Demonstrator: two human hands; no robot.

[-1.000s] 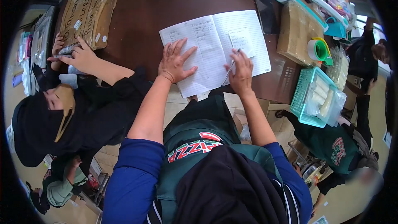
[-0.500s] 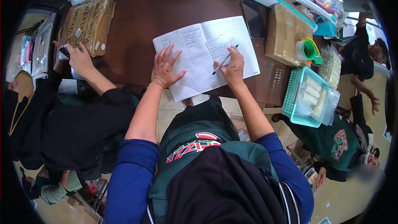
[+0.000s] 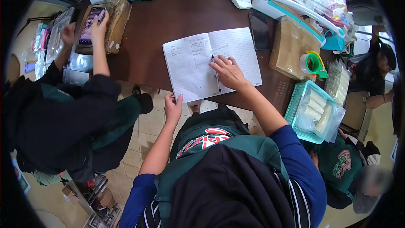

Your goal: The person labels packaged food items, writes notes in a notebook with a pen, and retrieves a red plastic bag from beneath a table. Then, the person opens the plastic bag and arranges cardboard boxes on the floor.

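On the table [image 3: 145,38], notebook [image 3: 242,50] lying open. Handwriting near the top of the left page, some by the fold on the right; most lines bare, so looks only partly filled. Right hand [image 3: 228,74] over the middle, fingers narrow around slim pen [image 3: 219,85]. Left hand [image 3: 173,109] at the near left corner, thumb and fingers slightly apart; can't tell if they pinch it. Paper thin, ruled; tabletop smooth, dark brown. Just beside the right page: flat black phone [image 3: 259,31]. Further right: taped cardboard box [image 3: 288,50], round green tape [image 3: 316,64], teal lattice basket [image 3: 295,103], pale rolls [image 3: 314,107] in clear plastic. Far left: co-worker's hand [image 3: 100,24] holding lit phone [image 3: 90,27].
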